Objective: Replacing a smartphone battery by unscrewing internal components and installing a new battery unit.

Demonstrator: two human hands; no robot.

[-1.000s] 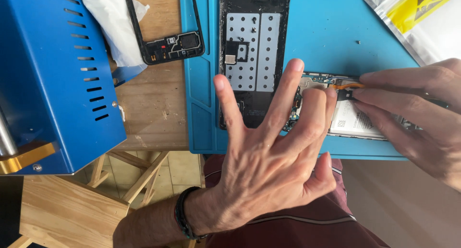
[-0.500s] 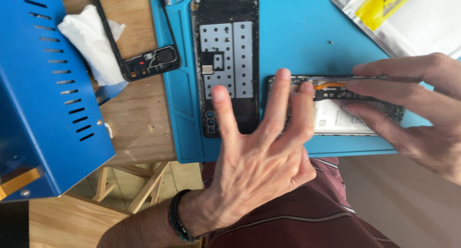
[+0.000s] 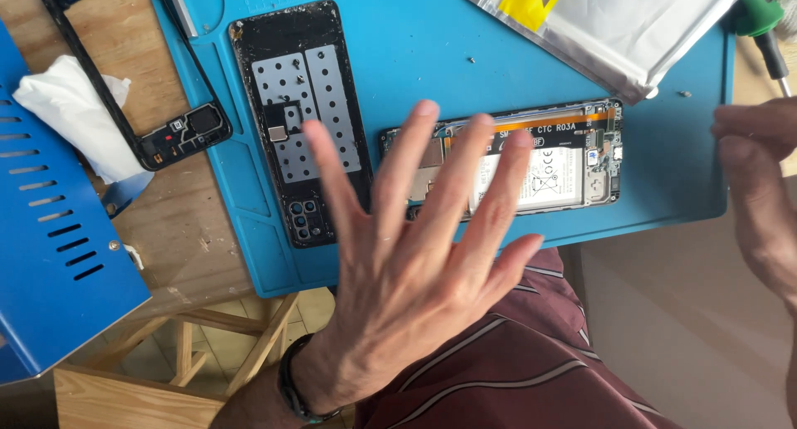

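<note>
Head view: the left hand [image 3: 415, 271], splayed and empty, hovers over the opened phone [image 3: 531, 159] on the blue mat [image 3: 664, 188]; the right hand [image 3: 760, 196], loosely curled, grasps nothing visible; a careless sweep could scatter the loose screws [image 3: 685, 93].

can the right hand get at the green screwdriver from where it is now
Probably yes. The right hand sits at the mat's right edge, just below the green screwdriver, with only bare blue mat edge and table between them; nothing blocks it.

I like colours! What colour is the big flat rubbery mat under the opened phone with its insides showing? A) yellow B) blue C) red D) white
B: the flat rubbery work mat under the opened phone is plainly blue all over.
</note>
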